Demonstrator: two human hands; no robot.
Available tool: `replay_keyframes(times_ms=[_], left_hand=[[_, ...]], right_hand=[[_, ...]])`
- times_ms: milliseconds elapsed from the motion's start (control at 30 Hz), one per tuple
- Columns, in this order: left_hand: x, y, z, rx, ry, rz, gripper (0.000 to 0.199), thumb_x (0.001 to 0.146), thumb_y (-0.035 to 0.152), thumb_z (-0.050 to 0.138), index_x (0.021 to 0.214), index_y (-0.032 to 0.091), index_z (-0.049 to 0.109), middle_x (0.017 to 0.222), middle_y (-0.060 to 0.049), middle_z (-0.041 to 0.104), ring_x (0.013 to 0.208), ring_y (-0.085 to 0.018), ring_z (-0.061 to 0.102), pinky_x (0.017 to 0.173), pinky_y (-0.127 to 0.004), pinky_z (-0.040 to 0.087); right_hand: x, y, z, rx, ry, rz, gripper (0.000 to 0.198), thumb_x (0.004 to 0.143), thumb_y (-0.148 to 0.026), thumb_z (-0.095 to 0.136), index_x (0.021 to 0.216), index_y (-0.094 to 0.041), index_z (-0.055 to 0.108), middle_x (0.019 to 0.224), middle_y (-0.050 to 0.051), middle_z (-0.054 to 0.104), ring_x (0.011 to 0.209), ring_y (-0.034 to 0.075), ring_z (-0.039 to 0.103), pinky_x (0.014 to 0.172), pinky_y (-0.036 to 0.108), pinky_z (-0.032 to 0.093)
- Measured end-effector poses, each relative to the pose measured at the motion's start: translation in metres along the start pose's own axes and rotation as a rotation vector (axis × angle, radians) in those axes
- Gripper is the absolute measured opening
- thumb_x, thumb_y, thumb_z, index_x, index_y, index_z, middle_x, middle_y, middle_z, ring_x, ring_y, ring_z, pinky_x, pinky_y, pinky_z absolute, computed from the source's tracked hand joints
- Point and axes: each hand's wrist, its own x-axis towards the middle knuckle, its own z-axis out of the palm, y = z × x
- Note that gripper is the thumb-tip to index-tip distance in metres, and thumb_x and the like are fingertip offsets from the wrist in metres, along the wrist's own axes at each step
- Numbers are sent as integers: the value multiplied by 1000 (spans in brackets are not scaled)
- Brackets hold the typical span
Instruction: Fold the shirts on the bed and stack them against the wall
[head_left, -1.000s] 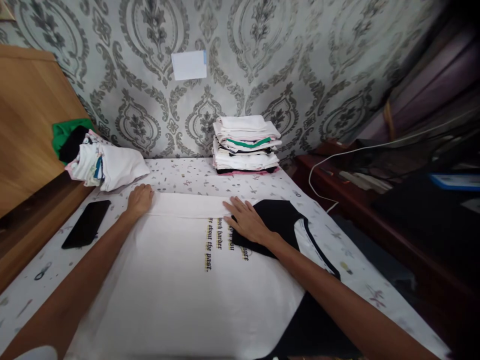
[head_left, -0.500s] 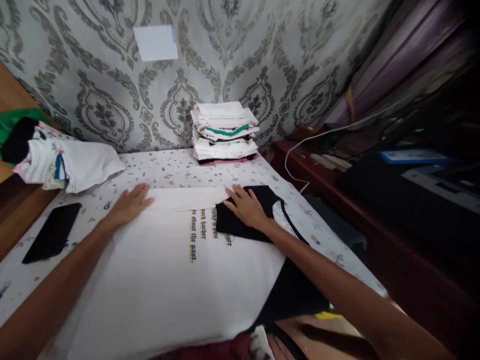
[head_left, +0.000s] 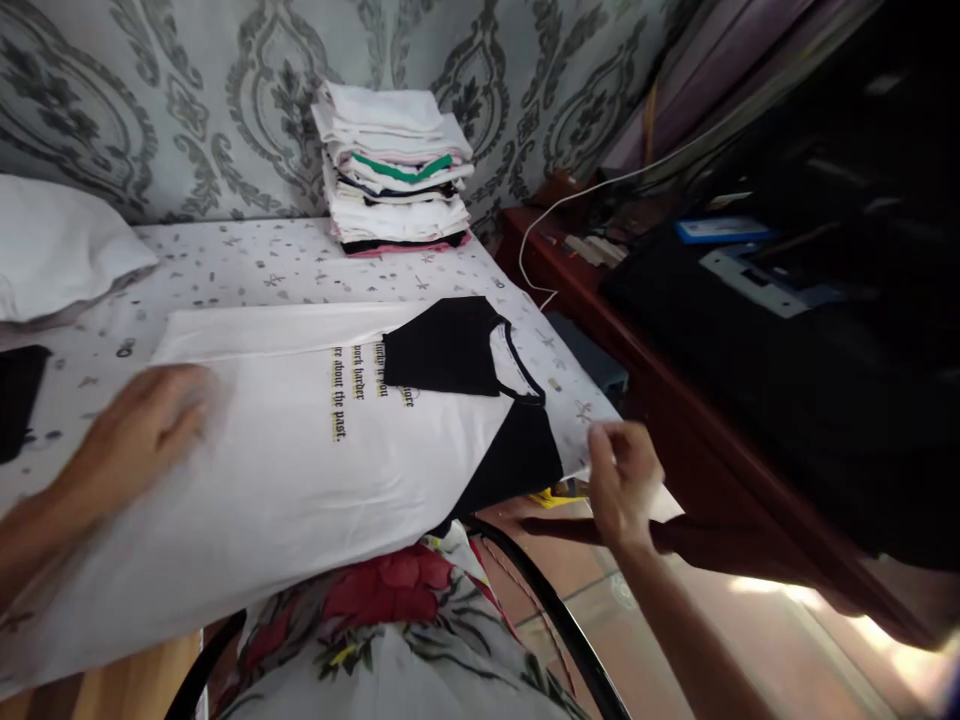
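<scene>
A white T-shirt (head_left: pixel 277 480) with black sleeves and dark lettering lies spread out, its collar pointing right. Its far side is folded inward in a long strip, so one black sleeve (head_left: pixel 442 345) rests over the front near the lettering. The nearer black sleeve (head_left: pixel 517 455) reaches the table's front edge. My left hand (head_left: pixel 146 425), blurred, hovers at or just above the shirt's left part, thumb apart from the bent fingers; contact is unclear. Off the shirt, to the right of the nearer sleeve, my right hand (head_left: pixel 624 480) is loosely curled, with nothing visible in it.
A stack of folded clothes (head_left: pixel 397 170) stands by the patterned wall. White cloth (head_left: pixel 64 245) lies at the far left, above a black phone-like slab (head_left: pixel 19 400). On the right are a dark red wooden desk (head_left: pixel 660 400) and a white cable (head_left: pixel 525 245). A black curved bar (head_left: pixel 555 600) shows below.
Both hands have left the folded strip. My left hand moved back toward me, my right hand off the shirt to the right and nearer. The view has tilted down and rightward.
</scene>
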Motion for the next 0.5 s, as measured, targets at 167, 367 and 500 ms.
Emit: replay_keyframes(times_ms=[167, 367, 500], left_hand=[[-71, 76, 13, -127, 56, 597, 35, 94, 39, 50, 128, 34, 53, 122, -2, 66, 117, -23, 59, 110, -41, 43], [-118, 110, 37, 126, 159, 754, 38, 96, 23, 46, 133, 20, 54, 141, -14, 57, 139, -27, 44, 121, -60, 17], [-123, 115, 46, 158, 185, 685, 43, 98, 29, 44, 140, 22, 50, 145, -14, 55, 145, -29, 36, 119, -63, 19]], right_hand=[[-74, 19, -3, 395, -205, 447, 44, 78, -63, 67, 92, -22, 62, 88, 7, 68, 84, 28, 67, 67, 42, 59], [-99, 8, 32, 896, -755, 608, 45, 66, -47, 84, 102, -23, 69, 107, 9, 74, 99, 32, 70, 92, 52, 55], [-102, 9, 30, 746, -987, 556, 38, 62, -45, 86, 93, -26, 76, 96, 5, 77, 103, 34, 68, 102, 53, 48]])
